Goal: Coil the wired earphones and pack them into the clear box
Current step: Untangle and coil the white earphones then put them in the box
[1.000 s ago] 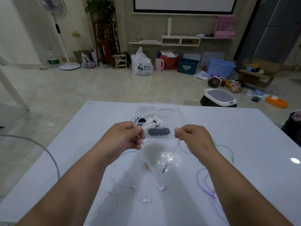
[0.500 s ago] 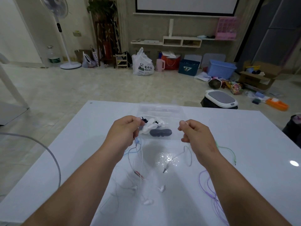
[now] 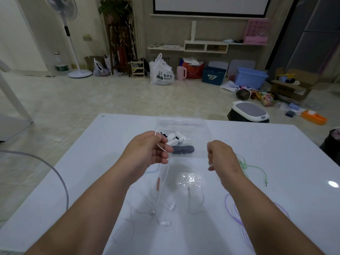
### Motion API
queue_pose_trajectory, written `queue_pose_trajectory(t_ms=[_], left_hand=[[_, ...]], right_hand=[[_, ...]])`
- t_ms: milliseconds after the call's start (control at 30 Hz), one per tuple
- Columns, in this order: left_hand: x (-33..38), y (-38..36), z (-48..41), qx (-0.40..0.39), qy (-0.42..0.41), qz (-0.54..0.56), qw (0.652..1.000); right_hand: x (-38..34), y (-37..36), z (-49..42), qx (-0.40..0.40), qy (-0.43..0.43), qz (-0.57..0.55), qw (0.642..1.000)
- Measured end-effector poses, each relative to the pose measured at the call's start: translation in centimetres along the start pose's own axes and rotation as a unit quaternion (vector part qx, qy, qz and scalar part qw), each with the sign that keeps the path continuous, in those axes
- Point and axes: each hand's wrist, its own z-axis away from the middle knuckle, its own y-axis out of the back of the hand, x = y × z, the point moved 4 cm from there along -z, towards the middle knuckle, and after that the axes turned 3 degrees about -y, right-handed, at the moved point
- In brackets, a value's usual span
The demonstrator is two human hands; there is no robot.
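Both grips, left hand [image 3: 147,153] and right hand [image 3: 222,157], on white earphones [image 3: 166,173] over glossy table [image 3: 276,144], cluttered floor [image 3: 110,96].

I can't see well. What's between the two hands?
The head view shows the clear box between the left hand and right hand, which hold the earphones; a dark grey piece and white bits lie inside.
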Motion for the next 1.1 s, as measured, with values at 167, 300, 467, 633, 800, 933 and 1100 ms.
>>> queue_pose_trajectory(t_ms=[167,300,467,633,800,933,1100], left_hand=[[-0.3,-0.3,0.2,-0.062,-0.023,-0.040,0.997],[-0.3,-0.1,0.0,-0.051,-0.039,-0.054,0.997],[-0.4,-0.3,-0.1,-0.052,-0.044,-0.045,0.997],[-0.2,-0.3,-0.1,-0.050,-0.047,-0.024,0.997],[0.4,0.6,-0.2,0.033,-0.065,-0.049,0.996],[0.3,0.9,-0.3,0.067,-0.053,-0.052,0.995],[-0.1,0.5,-0.3,0.035,-0.041,-0.030,0.998]], right_hand=[[-0.4,-1.2,0.9,-0.091,0.002,-0.135,0.987],[0.1,-1.8,0.7,-0.100,0.014,-0.084,0.991],[-0.2,-2.8,2.0,-0.162,0.048,-0.030,0.985],[-0.2,-3.2,1.9,-0.135,0.131,0.104,0.977],[-0.1,-2.8,1.6,-0.132,0.118,0.092,0.980],[-0.2,-2.5,1.5,-0.161,0.073,0.031,0.984],[-0.8,-2.8,1.8,-0.214,0.024,-0.067,0.974]])
